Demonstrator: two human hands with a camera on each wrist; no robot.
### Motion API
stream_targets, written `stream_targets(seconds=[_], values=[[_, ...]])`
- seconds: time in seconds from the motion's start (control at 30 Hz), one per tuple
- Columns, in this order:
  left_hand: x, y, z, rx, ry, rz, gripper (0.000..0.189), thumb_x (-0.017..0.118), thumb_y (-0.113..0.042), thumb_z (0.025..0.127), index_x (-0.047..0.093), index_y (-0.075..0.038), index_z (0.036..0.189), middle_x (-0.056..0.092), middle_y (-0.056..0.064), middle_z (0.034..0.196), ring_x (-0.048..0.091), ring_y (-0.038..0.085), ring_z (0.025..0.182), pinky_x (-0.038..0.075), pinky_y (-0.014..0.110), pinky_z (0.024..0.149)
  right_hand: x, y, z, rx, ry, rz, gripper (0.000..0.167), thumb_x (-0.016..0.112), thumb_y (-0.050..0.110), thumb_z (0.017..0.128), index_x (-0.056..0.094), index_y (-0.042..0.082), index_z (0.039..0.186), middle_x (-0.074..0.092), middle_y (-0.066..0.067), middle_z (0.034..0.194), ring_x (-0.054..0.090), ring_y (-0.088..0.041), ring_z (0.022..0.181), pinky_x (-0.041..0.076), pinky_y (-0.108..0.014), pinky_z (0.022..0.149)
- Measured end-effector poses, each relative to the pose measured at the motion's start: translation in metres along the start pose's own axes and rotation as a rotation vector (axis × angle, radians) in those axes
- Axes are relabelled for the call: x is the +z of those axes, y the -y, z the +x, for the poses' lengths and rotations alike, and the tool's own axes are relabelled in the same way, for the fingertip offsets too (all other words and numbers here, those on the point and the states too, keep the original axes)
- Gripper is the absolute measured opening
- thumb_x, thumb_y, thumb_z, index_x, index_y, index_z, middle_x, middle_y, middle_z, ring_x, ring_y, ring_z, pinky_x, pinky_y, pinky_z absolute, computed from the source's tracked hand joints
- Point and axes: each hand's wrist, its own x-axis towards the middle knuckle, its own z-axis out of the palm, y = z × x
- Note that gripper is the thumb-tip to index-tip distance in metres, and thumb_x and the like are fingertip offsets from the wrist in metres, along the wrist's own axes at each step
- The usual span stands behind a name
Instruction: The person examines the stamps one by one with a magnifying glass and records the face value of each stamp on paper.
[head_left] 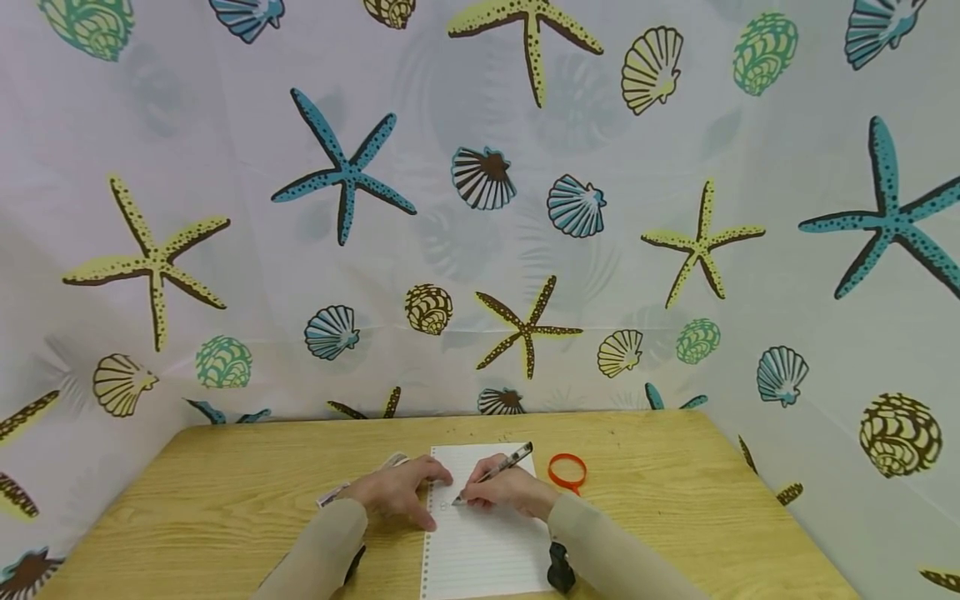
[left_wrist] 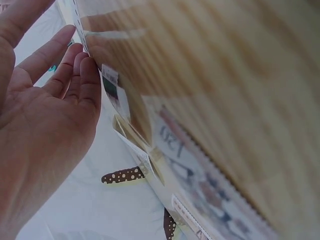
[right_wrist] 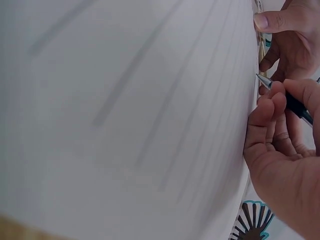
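A sheet of lined paper (head_left: 487, 554) with a row of holes along its left edge lies on the wooden table. My right hand (head_left: 508, 490) pinches a pen (head_left: 514, 459) with a dark grip, its tip down at the paper near a small faint mark (head_left: 443, 506). In the right wrist view, the pen's pointed tip (right_wrist: 258, 76) meets the sheet beside the curled fingers. At the sheet's left edge rests my left hand (head_left: 397, 492), thumb and fingers spread, holding nothing. The left wrist view shows its palm (left_wrist: 47, 125) and extended fingers.
Right of the paper lies a red ring with a short stem (head_left: 567, 472). Partly behind my left hand and forearm are flat printed items, one with a toothed edge (left_wrist: 200, 180). A cloth with shells and starfish (head_left: 450, 250) hangs around the wooden table (head_left: 660, 500).
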Motion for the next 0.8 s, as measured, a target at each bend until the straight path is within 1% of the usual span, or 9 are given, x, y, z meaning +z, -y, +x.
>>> stream_targets(seconds=[0.1,0.2,0.27,0.6,0.8], values=[[-0.0003,-0.0002,0.0003,-0.005,-0.003,0.004,0.057,0.087,-0.015,0.073,0.062,-0.015,0.124,0.047,0.004,0.135,0.043,0.029,0.130,0.031,0.054,0.112,0.0002,0.0007,0.0010,0.017,-0.023,-0.010,0.012,0.072,0.008,0.085,0.063,0.007,0.078,0.067,0.000,0.069,0.057,-0.010,0.059,0.046,-0.021,0.054],[-0.0012,-0.0004,0.0001,0.006,-0.005,0.016,0.058,0.087,-0.015,0.073,0.061,-0.014,0.125,0.047,0.005,0.135,0.043,0.030,0.130,0.031,0.054,0.112,0.0008,0.0021,0.0016,0.031,-0.055,-0.032,0.011,0.072,0.009,0.086,0.063,0.007,0.079,0.066,0.000,0.068,0.056,-0.010,0.058,0.046,-0.021,0.053],[-0.0017,-0.0006,-0.0003,0.012,-0.006,0.021,0.058,0.087,-0.015,0.073,0.061,-0.013,0.125,0.047,0.005,0.135,0.044,0.030,0.129,0.031,0.054,0.112,0.0013,0.0028,0.0018,0.037,-0.061,-0.043,0.011,0.071,0.008,0.086,0.063,0.006,0.079,0.066,0.000,0.068,0.056,-0.010,0.058,0.045,-0.021,0.053],[-0.0013,-0.0026,-0.0040,0.025,0.000,0.015,0.058,0.086,-0.014,0.073,0.061,-0.012,0.125,0.047,0.006,0.136,0.043,0.031,0.131,0.031,0.055,0.112,0.0036,0.0024,0.0008,0.035,-0.057,-0.063,0.012,0.070,0.007,0.085,0.061,0.007,0.077,0.064,0.000,0.066,0.054,-0.010,0.057,0.044,-0.021,0.052],[-0.0004,-0.0009,-0.0014,0.015,0.000,0.018,0.057,0.086,-0.015,0.073,0.061,-0.014,0.124,0.047,0.005,0.136,0.042,0.031,0.131,0.030,0.055,0.113,0.0025,0.0031,-0.0013,0.033,-0.060,-0.064,0.015,0.069,0.007,0.084,0.058,0.009,0.075,0.061,-0.001,0.064,0.051,-0.011,0.057,0.043,-0.021,0.052]])
